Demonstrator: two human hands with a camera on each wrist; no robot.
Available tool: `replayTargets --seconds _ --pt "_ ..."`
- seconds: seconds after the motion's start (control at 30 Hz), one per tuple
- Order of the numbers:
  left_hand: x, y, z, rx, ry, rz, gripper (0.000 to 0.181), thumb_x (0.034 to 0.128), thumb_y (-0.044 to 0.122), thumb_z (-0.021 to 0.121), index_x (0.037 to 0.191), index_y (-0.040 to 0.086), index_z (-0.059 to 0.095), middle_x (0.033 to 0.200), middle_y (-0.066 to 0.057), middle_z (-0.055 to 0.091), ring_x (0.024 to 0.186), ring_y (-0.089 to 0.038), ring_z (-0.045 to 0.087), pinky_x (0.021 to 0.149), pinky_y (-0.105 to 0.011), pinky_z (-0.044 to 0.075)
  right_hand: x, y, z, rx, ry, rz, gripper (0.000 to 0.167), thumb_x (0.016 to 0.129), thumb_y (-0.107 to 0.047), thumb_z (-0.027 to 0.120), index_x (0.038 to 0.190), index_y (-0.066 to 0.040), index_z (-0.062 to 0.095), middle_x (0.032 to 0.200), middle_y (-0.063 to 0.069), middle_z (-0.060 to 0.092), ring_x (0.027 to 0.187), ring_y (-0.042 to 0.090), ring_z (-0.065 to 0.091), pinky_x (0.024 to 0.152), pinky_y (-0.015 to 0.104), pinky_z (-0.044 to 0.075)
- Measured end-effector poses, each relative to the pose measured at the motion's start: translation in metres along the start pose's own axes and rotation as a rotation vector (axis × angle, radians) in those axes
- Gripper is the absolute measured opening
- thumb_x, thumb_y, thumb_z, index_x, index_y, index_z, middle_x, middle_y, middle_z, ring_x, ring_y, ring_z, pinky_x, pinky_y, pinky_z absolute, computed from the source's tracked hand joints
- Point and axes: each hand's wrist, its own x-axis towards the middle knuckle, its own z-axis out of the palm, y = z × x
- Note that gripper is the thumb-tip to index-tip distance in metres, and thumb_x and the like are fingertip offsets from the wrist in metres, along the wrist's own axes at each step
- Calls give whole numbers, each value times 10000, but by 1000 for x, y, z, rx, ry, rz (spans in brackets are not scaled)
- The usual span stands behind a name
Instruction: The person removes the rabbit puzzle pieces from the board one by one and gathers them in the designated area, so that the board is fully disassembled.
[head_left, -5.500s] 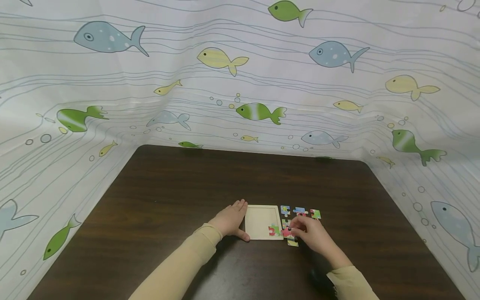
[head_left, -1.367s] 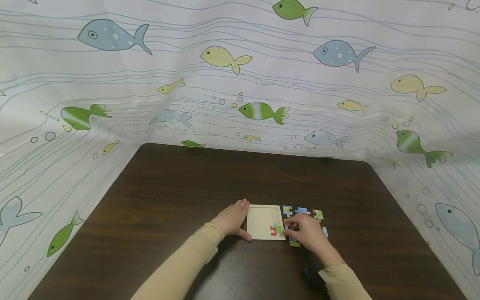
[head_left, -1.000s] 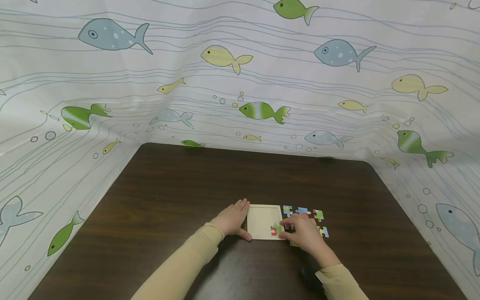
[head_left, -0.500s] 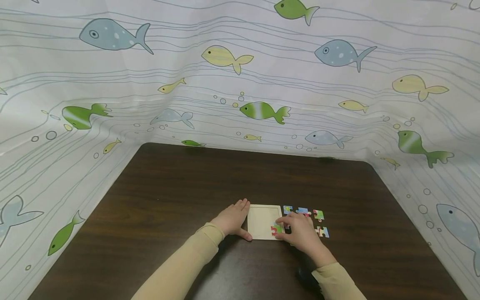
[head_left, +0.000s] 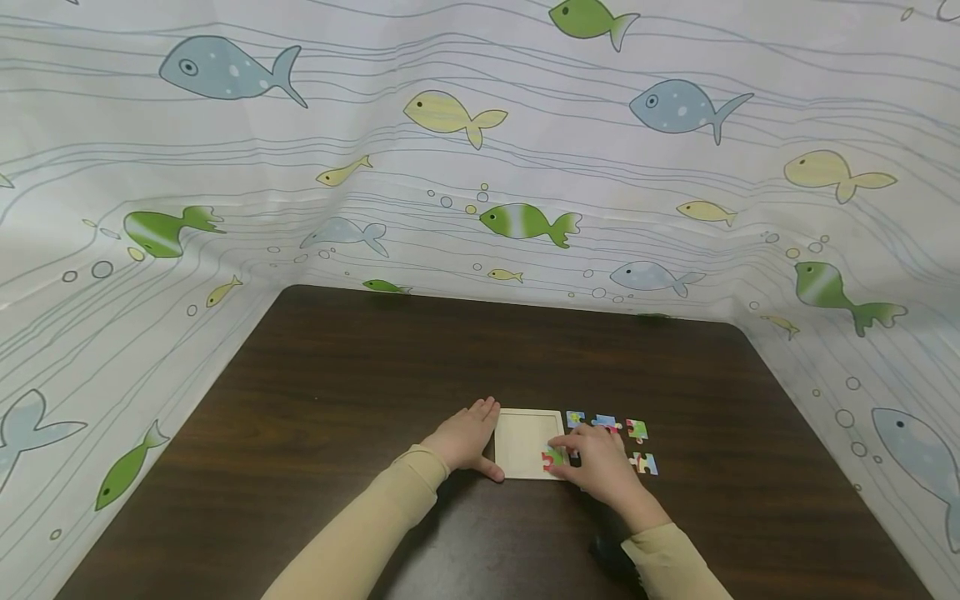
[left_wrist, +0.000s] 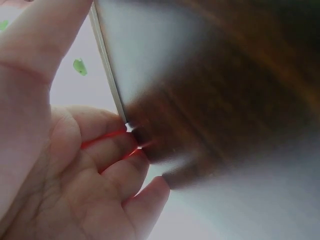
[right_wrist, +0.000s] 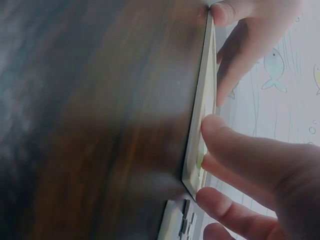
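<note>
A shallow, square wooden puzzle tray point(head_left: 519, 433) lies on the dark table. My left hand point(head_left: 461, 439), fingers extended and thumb spread, rests against the tray's left side; the left wrist view shows its fingertips by the tray edge point(left_wrist: 111, 80). In the tray's near right corner sits a red and green jigsaw piece point(head_left: 549, 460). The thumb and index finger of my right hand point(head_left: 606, 471) pinch it, partly hiding it. From the right wrist view, the thumb point(right_wrist: 214, 125) is over the tray, with a bit of green beside it.
Right of the tray lie several loose jigsaw pieces: a blue one point(head_left: 576, 419), a blue and pink one point(head_left: 606, 422), a green one point(head_left: 637, 429) and a light blue one point(head_left: 647, 464). My right hand covers others. A fish-patterned sheet point(head_left: 525, 150) surrounds the table point(head_left: 375, 358).
My right hand has moved left from the loose pieces to the piece in the tray's corner, uncovering the light blue piece at the right. My left hand stays at the tray's side.
</note>
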Motion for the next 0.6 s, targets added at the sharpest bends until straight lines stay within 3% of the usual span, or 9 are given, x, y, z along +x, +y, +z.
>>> replayTargets --seconds 0.6 --pt "1 0 0 -12 -4 1 1105 677 564 768 1476 -17 274 1549 -161 239 1431 -272 234 1138 -400 277 2 -1 0 -2 33 -17 219 715 -313 828 910 -262 744 776 -105 534 798 132 512 753 433 392"
